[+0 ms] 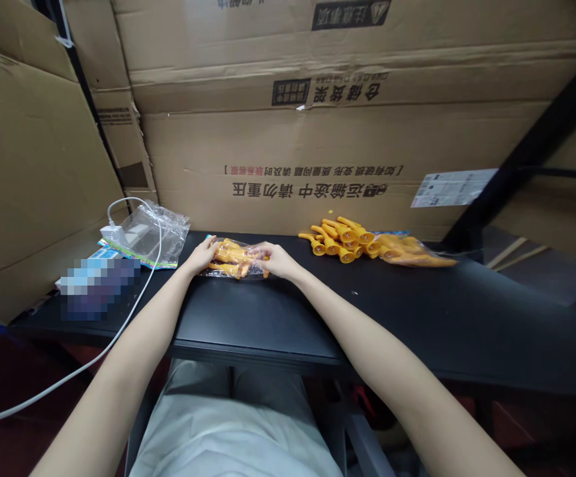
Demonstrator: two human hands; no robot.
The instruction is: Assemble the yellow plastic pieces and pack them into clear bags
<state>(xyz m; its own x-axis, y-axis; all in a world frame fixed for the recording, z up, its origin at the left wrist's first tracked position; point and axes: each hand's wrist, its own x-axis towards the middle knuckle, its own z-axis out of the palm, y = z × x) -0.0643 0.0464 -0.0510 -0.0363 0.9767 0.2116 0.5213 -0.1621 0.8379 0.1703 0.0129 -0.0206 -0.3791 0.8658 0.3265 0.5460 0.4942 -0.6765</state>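
Note:
A clear plastic bag (233, 255) with several orange-yellow plastic pieces inside lies on the black table in front of me. My left hand (203, 255) grips its left end, where a blue edge shows. At the other end, my right hand (274, 258) has its fingers closed on the bag. To the right sits a pile of yellow funnel-shaped pieces with thin stems (340, 238). Beside that pile, and touching it, rests another filled clear bag (414, 252) of the same colour.
Empty clear bags (161, 228) with a colourful edge lie at the back left, near a white charger (113, 233) whose cable (139, 301) runs across the table's left side. A partly blurred box (99, 285) is close by. Cardboard (268, 142) walls the back; a black post (521, 146) stands right.

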